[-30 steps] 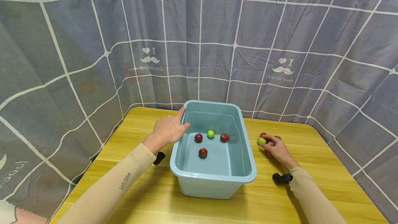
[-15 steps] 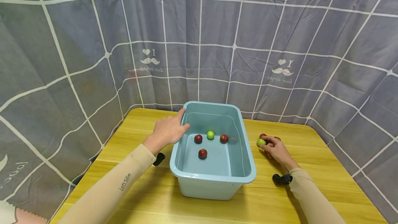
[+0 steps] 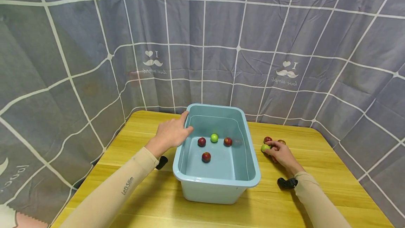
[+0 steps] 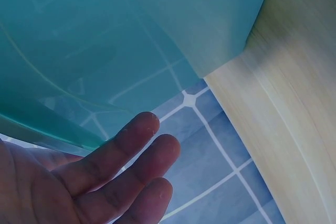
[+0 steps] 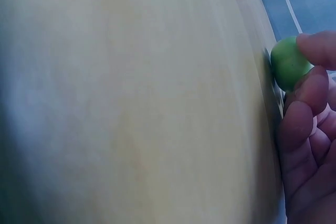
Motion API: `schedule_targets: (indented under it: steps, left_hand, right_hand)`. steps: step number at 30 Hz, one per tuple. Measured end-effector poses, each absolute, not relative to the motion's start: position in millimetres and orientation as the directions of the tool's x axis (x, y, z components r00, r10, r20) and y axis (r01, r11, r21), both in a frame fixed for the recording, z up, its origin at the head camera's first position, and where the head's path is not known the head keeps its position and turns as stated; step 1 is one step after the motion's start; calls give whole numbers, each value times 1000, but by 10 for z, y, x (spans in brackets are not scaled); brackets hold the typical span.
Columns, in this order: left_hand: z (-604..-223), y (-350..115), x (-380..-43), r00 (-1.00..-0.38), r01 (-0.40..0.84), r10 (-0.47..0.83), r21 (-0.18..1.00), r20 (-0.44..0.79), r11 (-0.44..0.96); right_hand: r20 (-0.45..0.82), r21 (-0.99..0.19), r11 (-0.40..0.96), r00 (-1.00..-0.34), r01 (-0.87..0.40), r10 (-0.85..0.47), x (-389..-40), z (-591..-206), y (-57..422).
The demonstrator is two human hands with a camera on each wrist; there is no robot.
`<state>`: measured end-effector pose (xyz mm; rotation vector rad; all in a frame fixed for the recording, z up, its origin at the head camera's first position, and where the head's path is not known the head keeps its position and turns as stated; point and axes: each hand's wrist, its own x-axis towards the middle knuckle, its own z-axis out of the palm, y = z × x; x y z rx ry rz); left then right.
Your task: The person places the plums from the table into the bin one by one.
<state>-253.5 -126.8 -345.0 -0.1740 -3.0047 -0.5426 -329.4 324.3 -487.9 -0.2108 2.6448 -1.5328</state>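
Note:
My left hand (image 3: 171,131) rests on the left rim of a light blue plastic tub (image 3: 218,183). Its thumb reaches over the inner side, while its other fingers (image 4: 142,163) extend loosely outside, as the left wrist view shows. To the right of the tub, my right hand (image 3: 281,154) pinches a small round green fruit (image 3: 265,148) low at the tabletop. Its remaining fingers curl in the right wrist view, where the green fruit (image 5: 287,65) shows beyond the fingertips. Close by lie a dark red fruit (image 3: 267,139) and a reddish-brown one (image 3: 281,142). Another reddish fruit is partly hidden under the hand.
Inside the tub sit a green fruit (image 3: 214,138) and three red fruits, one red fruit (image 3: 206,157) nearest the front. A yellow wooden table (image 3: 148,200) carries everything. Grey checked curtains (image 3: 221,62) hang around its back and sides.
My right hand has shifted slightly toward me with the green fruit, uncovering more of the red and reddish-brown fruits behind. The left hand stays on the rim.

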Motion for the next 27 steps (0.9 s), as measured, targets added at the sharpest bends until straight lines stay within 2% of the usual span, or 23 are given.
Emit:
schedule_targets:
  steps: [18,27]
  left_hand:
    - [-3479,-1265,-2535,-990,127,98,341,100,931]
    - [-3482,-1267,-2540,-990,127,96,344,105,930]
  right_hand:
    - [18,-806,578,-983,-124,-184,-3270,-4875,3232]
    - [-3,-803,587,-984,-105,-181,-3297,-4863,3250]
